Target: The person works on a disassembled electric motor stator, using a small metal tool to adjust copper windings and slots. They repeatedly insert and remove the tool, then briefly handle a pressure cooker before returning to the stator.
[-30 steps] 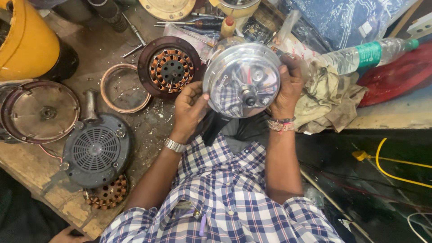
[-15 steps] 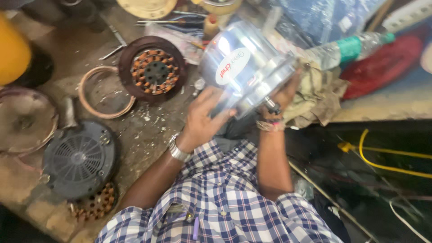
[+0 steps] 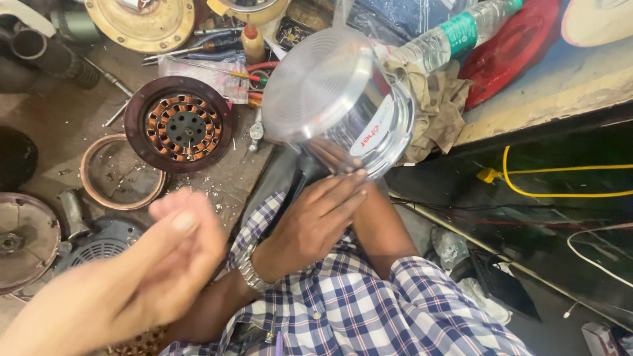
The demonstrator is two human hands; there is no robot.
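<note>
Now in front: left hand [image 3: 132,277], blurred, coming in from the lower left corner, open with fingers loosely bent, gripping nothing.
Right hand: out of view.
Beneath the left hand: grey vented cover [image 3: 99,247] on the bench [image 3: 59,125], partly hidden by the fingers; touching or just above, cannot tell.
Co-worker: seated below the camera in a checked shirt [image 3: 369,310], metal watch [image 3: 250,270] on one wrist.
Co-worker's hand [image 3: 316,217]: palm down, fingers straight, tips touching the lower rim of the shiny metal housing [image 3: 330,92].
Co-worker's other forearm [image 3: 382,231]: reaching up behind the housing, its hand hidden.
Shiny metal housing: raised above the bench edge, tilted, flat ribbed end towards the camera, between the wound stator and the rag.
Wound stator [image 3: 179,124]: copper coils in a dark round frame, lying flat on the bench left of the housing.
Thin ring [image 3: 119,173]: rusty brown, flat, just below and left of the stator.
Round plate [image 3: 20,240]: at the left edge, beside the vented cover.
Rag [image 3: 438,112]: crumpled, dirty beige, right of the housing.
Plastic bottle [image 3: 455,36]: clear, green band, lying above the rag.
Red disc [image 3: 521,46]: right of the bottle.
Yellow cable [image 3: 560,194]: looping over the dark floor at the right.
</note>
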